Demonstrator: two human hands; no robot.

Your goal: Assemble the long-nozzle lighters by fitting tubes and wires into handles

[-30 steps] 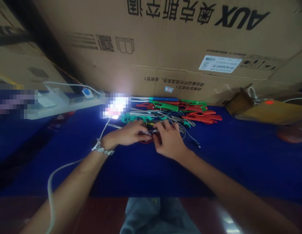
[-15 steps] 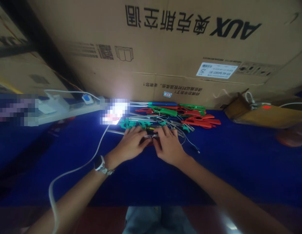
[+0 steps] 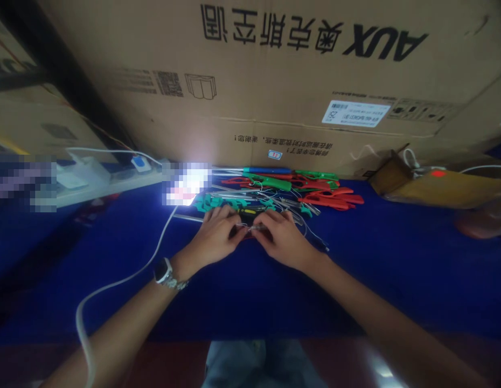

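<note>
My left hand (image 3: 216, 236) and my right hand (image 3: 286, 240) meet at the near edge of a pile on the blue table. Both have thumb and fingers pinched together. A thin white wire or string (image 3: 249, 228) shows between the fingertips, and both hands seem to grip it. What lies under the fingers is hidden. Just beyond are teal plastic clips (image 3: 222, 203), a yellow-and-black piece (image 3: 247, 212) and thin metal rods (image 3: 244, 192). Farther back lie red plastic handles (image 3: 331, 198), a green handle (image 3: 277, 184) and a blue handle (image 3: 268, 171).
A large cardboard box (image 3: 275, 108) stands behind the pile. On the left are a power strip (image 3: 125, 178), a glowing blurred screen (image 3: 189, 183) and a white cable (image 3: 125, 281) crossing my left forearm. A yellow-brown package (image 3: 440, 188) rests right on the blue cloth (image 3: 250, 302).
My right hand's fingers have curled in closer around the small piece, with the thumb near the left fingertips. The left hand keeps its pinch. The view has shifted slightly.
</note>
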